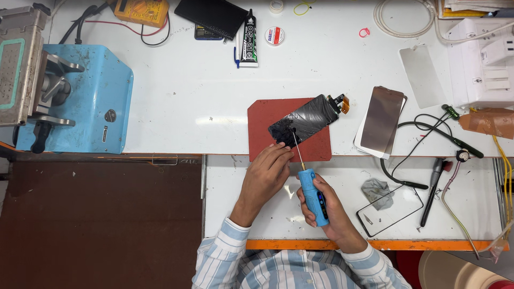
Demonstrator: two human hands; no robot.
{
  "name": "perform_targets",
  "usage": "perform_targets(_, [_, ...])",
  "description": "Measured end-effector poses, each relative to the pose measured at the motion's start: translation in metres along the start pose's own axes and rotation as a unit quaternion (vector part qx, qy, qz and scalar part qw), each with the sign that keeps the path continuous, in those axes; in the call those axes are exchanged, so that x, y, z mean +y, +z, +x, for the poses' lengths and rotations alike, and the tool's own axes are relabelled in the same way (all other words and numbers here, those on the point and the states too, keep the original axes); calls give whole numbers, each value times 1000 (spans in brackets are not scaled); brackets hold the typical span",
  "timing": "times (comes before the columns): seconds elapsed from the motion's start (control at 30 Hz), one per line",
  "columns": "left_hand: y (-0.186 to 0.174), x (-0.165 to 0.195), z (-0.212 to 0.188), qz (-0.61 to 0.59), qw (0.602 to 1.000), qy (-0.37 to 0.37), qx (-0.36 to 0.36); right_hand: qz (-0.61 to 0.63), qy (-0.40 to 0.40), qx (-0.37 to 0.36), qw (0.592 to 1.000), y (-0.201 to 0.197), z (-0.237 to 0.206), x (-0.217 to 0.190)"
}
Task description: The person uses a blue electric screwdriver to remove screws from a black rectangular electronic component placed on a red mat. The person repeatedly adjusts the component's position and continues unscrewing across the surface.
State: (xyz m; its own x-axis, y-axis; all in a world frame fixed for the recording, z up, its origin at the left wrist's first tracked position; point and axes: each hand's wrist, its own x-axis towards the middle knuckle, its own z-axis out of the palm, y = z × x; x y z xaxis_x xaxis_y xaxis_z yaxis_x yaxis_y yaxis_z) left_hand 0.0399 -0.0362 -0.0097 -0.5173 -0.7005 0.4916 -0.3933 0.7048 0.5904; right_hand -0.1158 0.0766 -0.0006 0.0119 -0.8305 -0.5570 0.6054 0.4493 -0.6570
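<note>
Cracked black phone screen panel [306, 120] is lying tilted on a red rubber mat [267, 120] at the bench's [187, 91] front edge. Right hand [326, 211] is gripping a blue electric screwdriver [314, 197] w/ its tip touching the panel; left hand [266, 174] is resting fingers, loosely curled, on the panel's near corner.

Black cracked phone screen [306, 121] lying tilted on red mat, blue-handled tool [313, 195] upright, tip touching it

Grey machine [21, 64] cut off at left edge; tool's [313, 195] lower handle hidden in right hand [329, 214]
</note>
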Motion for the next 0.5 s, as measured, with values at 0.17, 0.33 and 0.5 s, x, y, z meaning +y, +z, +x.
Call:
perform_targets(0.17, [0,1,-1,9,1000,6,5,-43,11,1,999,-8,-11,2])
perform_targets(0.33, [3,0,-3,16,1000,6,-6,-37,15,7,999,-11,-12,4])
perform_targets(0.5, [5,-3,-6,25,999,14,-21,-36,3,16,999,-8,-13,12])
